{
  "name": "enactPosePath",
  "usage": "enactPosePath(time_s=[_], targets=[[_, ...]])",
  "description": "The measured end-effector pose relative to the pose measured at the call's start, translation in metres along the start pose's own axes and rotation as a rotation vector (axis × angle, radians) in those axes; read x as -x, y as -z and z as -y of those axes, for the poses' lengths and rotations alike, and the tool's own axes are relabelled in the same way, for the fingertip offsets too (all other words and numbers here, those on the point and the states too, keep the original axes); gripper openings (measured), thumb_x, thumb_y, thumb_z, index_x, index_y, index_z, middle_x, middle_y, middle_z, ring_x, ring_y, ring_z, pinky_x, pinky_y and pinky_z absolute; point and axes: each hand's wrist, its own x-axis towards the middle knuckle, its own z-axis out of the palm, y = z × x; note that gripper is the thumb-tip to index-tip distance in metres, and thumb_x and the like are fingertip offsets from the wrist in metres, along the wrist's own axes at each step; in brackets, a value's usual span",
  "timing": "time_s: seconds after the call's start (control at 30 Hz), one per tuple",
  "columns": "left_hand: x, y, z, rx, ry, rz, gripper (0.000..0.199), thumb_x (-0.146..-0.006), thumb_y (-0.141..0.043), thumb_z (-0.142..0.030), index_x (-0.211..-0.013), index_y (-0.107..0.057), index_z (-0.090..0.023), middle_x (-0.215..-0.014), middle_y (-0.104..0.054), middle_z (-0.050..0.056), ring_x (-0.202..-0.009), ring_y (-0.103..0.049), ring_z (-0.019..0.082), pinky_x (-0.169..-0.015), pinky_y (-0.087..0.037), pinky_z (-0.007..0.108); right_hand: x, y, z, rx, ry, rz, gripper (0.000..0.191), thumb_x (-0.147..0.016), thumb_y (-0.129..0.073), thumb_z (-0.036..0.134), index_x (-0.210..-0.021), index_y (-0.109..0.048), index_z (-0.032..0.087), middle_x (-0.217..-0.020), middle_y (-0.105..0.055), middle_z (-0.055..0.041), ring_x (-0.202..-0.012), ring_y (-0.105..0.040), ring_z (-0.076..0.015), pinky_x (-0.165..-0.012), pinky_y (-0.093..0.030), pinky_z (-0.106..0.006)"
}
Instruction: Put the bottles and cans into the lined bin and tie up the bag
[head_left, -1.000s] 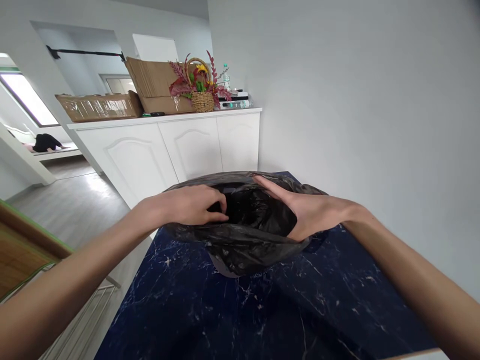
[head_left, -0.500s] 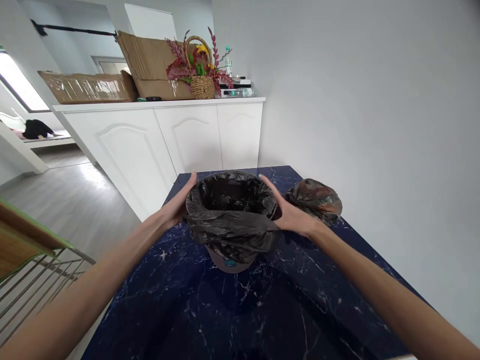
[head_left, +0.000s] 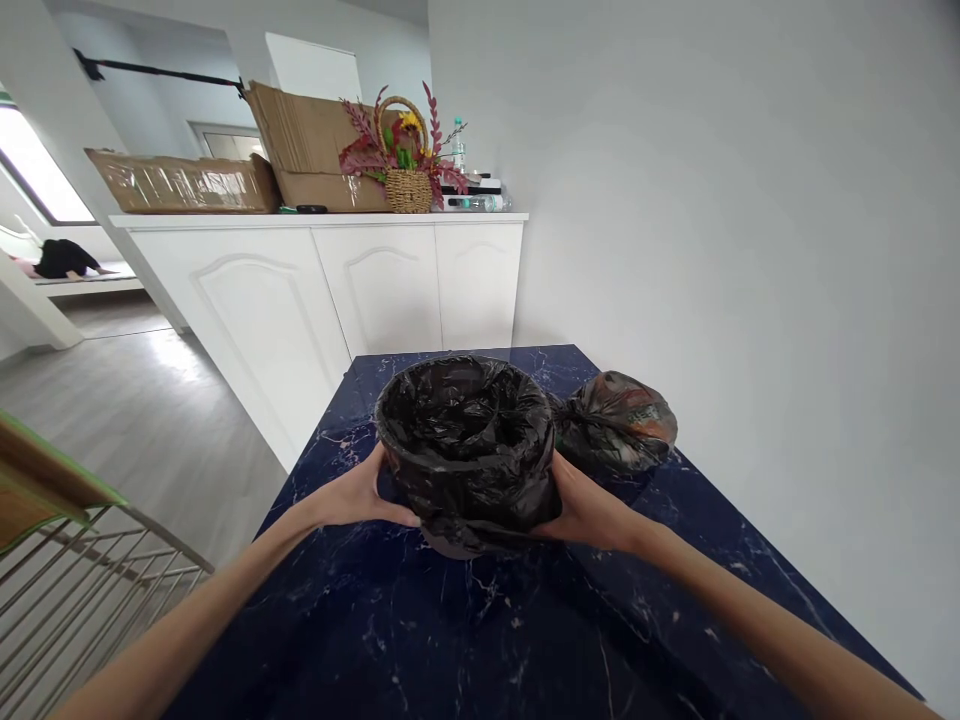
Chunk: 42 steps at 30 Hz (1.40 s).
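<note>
A round trash can (head_left: 450, 546) stands upright on the dark blue marbled table (head_left: 375, 630). Lining it is a black garbage bag (head_left: 472, 490), its edge folded over the rim and hanging down the outside. My left hand (head_left: 360, 496) grips the bag's overhang at the left side, thumb in front and the other fingers mostly hidden. On the opposite side my right hand (head_left: 592, 508) holds the bag against the can, its far fingers out of sight. Just beyond the right hand lies a filled, gathered black plastic bag (head_left: 630, 425).
Behind the table is a white cabinet (head_left: 390, 285) bearing cardboard boxes (head_left: 195, 185), a flower basket (head_left: 409, 190) and plastic bottles. A wall (head_left: 712, 250) borders the right. At lower left stands a metal rack (head_left: 112, 590). A person (head_left: 64, 260) lies far left.
Both hands have moved from the upper rim down along the sides. The bag's folded edge now sits lower and closer around the can, and its lining is more crumpled inside.
</note>
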Motion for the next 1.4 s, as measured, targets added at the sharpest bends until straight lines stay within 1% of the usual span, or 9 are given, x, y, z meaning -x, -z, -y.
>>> enactPosePath(time_s=[0.1, 0.23, 0.43, 0.57, 0.7, 0.77, 0.97, 1.17, 1.4], targets=[[0.009, -0.010, 0.017, -0.109, 0.012, -0.104, 0.130, -0.073, -0.087, -0.074, -0.174, -0.015, -0.036, -0.178, -0.030, 0.014, -0.161, -0.034, 0.045, -0.128, -0.038, 0.063, 0.002, -0.011, -0.022, 0.133, 0.028, -0.008, 0.111, -0.102, -0.066, 0.055, -0.171, 0.020, 0.042, -0.184, -0.005, -0.0080, -0.164, -0.026, -0.0421, -0.126, -0.041, -0.063], [0.041, -0.026, 0.049, -0.187, 0.056, -0.277, 0.123, -0.079, -0.082, -0.073, -0.174, -0.011, -0.038, -0.182, -0.019, 0.010, -0.165, -0.027, 0.042, -0.130, -0.037, 0.061, 0.020, -0.005, -0.029, 0.257, 0.106, -0.070, 0.087, -0.110, -0.053, 0.047, -0.175, 0.005, 0.040, -0.180, -0.026, -0.0098, -0.158, -0.041, -0.0399, -0.121, -0.050, -0.061], [0.091, -0.049, 0.082, -0.154, 0.190, -0.504, 0.098, -0.089, -0.070, -0.074, -0.169, -0.027, -0.037, -0.175, -0.039, 0.008, -0.158, -0.043, 0.038, -0.125, -0.046, 0.056, 0.039, 0.041, 0.060, 0.389, 0.240, -0.514, 0.063, -0.110, -0.053, 0.028, -0.169, -0.032, 0.037, -0.158, -0.057, -0.0115, -0.146, -0.057, -0.0334, -0.115, -0.056, -0.057], [0.099, -0.060, 0.082, -0.142, 0.181, -0.626, 0.080, -0.095, -0.063, -0.073, -0.161, -0.043, -0.032, -0.164, -0.055, 0.009, -0.149, -0.056, 0.036, -0.121, -0.051, 0.054, 0.013, 0.050, 0.116, 0.514, 0.397, -0.363, 0.050, -0.108, -0.063, 0.037, -0.156, -0.051, 0.030, -0.151, -0.065, -0.0104, -0.146, -0.056, -0.0328, -0.122, -0.047, -0.061], [0.112, -0.067, 0.078, -0.156, 0.166, -0.683, 0.072, -0.097, -0.061, -0.071, -0.154, -0.052, -0.029, -0.155, -0.064, 0.010, -0.141, -0.063, 0.036, -0.115, -0.056, 0.052, -0.013, 0.046, 0.128, 0.511, 0.467, -0.287, 0.021, -0.108, -0.064, 0.038, -0.121, -0.073, 0.024, -0.112, -0.081, -0.0070, -0.109, -0.076, -0.0277, -0.117, -0.051, -0.058], [0.120, -0.070, 0.076, -0.160, 0.160, -0.689, 0.069, -0.097, -0.060, -0.071, -0.150, -0.055, -0.028, -0.152, -0.067, 0.010, -0.138, -0.065, 0.035, -0.113, -0.057, 0.051, -0.009, 0.050, 0.129, 0.506, 0.475, -0.275, 0.019, -0.106, -0.067, 0.038, -0.114, -0.075, 0.023, -0.106, -0.082, -0.0070, -0.106, -0.077, -0.0286, -0.107, -0.057, -0.052], [0.134, -0.077, 0.073, -0.174, 0.128, -0.713, 0.065, -0.096, -0.058, -0.072, -0.140, -0.063, -0.025, -0.145, -0.071, 0.010, -0.134, -0.068, 0.033, -0.114, -0.056, 0.049, 0.069, 0.084, 0.131, 0.512, 0.400, -0.196, 0.026, -0.110, -0.060, 0.044, -0.114, -0.075, 0.024, -0.107, -0.081, -0.0077, -0.101, -0.077, -0.0268, -0.087, -0.059, -0.040], [0.133, -0.075, 0.067, -0.192, 0.123, -0.697, 0.062, -0.095, -0.059, -0.072, -0.137, -0.065, -0.027, -0.143, -0.073, 0.009, -0.133, -0.069, 0.035, -0.110, -0.058, 0.048, 0.152, 0.124, 0.103, 0.576, 0.254, -0.263, 0.032, -0.109, -0.058, 0.052, -0.116, -0.078, 0.028, -0.111, -0.081, -0.0076, -0.104, -0.077, -0.0301, -0.078, -0.061, -0.038], [0.128, -0.072, 0.066, -0.238, 0.144, -0.691, 0.064, -0.093, -0.056, -0.073, -0.134, -0.066, -0.024, -0.140, -0.074, 0.010, -0.131, -0.070, 0.035, -0.109, -0.058, 0.050, 0.196, 0.170, 0.059, 0.666, 0.118, -0.301, 0.036, -0.107, -0.058, 0.059, -0.111, -0.079, 0.030, -0.109, -0.081, -0.0078, -0.108, -0.075, -0.0354, -0.084, -0.061, -0.046]])
